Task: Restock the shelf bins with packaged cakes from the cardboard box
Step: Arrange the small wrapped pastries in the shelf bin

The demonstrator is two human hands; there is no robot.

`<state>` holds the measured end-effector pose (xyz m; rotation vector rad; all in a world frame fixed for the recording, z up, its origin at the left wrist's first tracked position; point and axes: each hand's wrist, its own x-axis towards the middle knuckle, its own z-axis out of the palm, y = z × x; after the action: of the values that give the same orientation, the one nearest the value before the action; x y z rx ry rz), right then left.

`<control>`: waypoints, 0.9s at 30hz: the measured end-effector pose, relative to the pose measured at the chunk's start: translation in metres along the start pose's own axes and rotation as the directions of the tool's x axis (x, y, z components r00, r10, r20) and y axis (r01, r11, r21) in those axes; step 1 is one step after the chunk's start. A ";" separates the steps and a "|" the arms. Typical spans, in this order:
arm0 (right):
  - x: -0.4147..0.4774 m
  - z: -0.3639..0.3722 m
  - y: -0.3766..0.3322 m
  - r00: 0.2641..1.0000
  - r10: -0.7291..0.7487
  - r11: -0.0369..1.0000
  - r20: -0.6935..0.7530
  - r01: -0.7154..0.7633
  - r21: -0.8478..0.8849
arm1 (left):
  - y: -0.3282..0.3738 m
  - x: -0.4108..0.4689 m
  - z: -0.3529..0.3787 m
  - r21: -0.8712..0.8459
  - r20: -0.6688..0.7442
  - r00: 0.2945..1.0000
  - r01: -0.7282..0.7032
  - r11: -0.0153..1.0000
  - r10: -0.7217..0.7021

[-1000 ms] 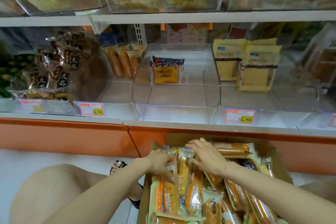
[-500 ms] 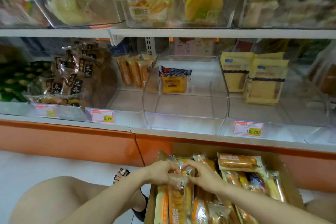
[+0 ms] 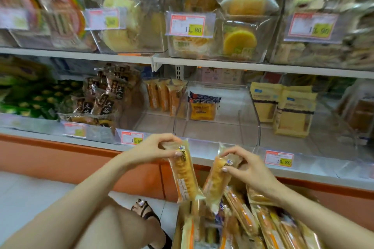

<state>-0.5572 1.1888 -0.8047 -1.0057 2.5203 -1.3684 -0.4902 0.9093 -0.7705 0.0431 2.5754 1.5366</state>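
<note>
My left hand (image 3: 153, 148) pinches the top of a long packaged cake (image 3: 185, 172), which hangs down above the cardboard box (image 3: 175, 232). My right hand (image 3: 245, 164) pinches the top of a second packaged cake (image 3: 216, 181) beside it. Both cakes hang just in front of the lower shelf edge. The box at the bottom holds several more wrapped cakes (image 3: 267, 226). Straight ahead on the lower shelf stands a clear bin (image 3: 217, 133) with one blue and yellow pack (image 3: 203, 107) at its back. Left of it, a few orange cake packs (image 3: 164, 97) stand upright.
Dark bread packs (image 3: 105, 99) fill the bin at the left. Beige boxes (image 3: 291, 109) stand at the right. An upper shelf (image 3: 202, 62) carries bins of round cakes with price tags. An orange base panel (image 3: 81, 159) runs below the shelf. My knee and sandalled foot (image 3: 144, 208) are left of the box.
Both hands have risen out of the box, each lifting one packaged cake, and have moved apart. The view has tilted upward toward the shelves.
</note>
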 end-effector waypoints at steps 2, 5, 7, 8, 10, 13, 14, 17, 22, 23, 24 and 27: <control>0.012 -0.010 -0.025 0.997 -0.051 0.997 -0.066 0.055 0.062 | 0.008 -0.008 -0.023 0.014 -0.095 0.995 -0.037 0.999 0.038; 0.036 -0.014 -0.055 0.979 -0.134 0.975 -0.156 0.159 0.158 | 0.015 -0.019 -0.057 0.007 -0.265 0.962 -0.059 0.998 0.059; 0.053 -0.009 -0.071 0.966 -0.167 0.958 -0.198 0.206 0.198 | 0.018 -0.023 -0.076 -0.007 -0.356 0.932 -0.076 0.997 0.068; 0.062 -0.004 -0.078 0.959 -0.183 0.952 -0.215 0.227 0.204 | 0.019 -0.024 -0.086 -0.004 -0.395 0.916 -0.083 0.997 0.074; 0.082 0.011 -0.086 0.950 -0.198 0.944 -0.242 0.252 0.214 | 0.018 -0.023 -0.102 0.028 -0.461 0.883 -0.089 0.996 0.092; 0.114 0.035 -0.093 0.943 -0.212 0.938 -0.257 0.270 0.218 | 0.012 -0.012 -0.124 0.111 -0.526 0.844 -0.053 0.992 0.104; 0.125 0.043 -0.094 0.944 -0.206 0.941 -0.257 0.263 0.213 | 0.009 -0.006 -0.130 0.146 -0.543 0.834 -0.025 0.989 0.101; 0.165 0.063 -0.092 0.956 -0.135 0.949 -0.259 0.200 0.245 | 0.001 0.015 -0.144 0.229 -0.596 0.796 0.039 0.973 0.109; 0.231 0.084 -0.076 0.989 -0.060 0.997 -0.137 0.066 0.040 | -0.019 0.061 -0.154 0.410 -0.584 0.805 0.185 0.893 0.102; 0.242 0.086 -0.071 0.994 -0.076 0.995 -0.085 0.070 -0.066 | -0.025 0.072 -0.155 0.462 -0.549 0.829 0.198 0.864 0.104; 0.251 0.087 -0.067 0.995 -0.094 0.984 -0.029 0.088 -0.157 | -0.032 0.082 -0.155 0.513 -0.512 0.853 0.207 0.833 0.103; 0.278 0.091 -0.057 0.989 -0.116 0.949 0.095 0.138 -0.284 | -0.051 0.110 -0.158 0.646 -0.457 0.882 0.240 0.725 0.115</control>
<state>-0.7093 0.9378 -0.7549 -1.2654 2.6913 -0.9804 -0.6183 0.7575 -0.7530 -0.3891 3.3433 0.4917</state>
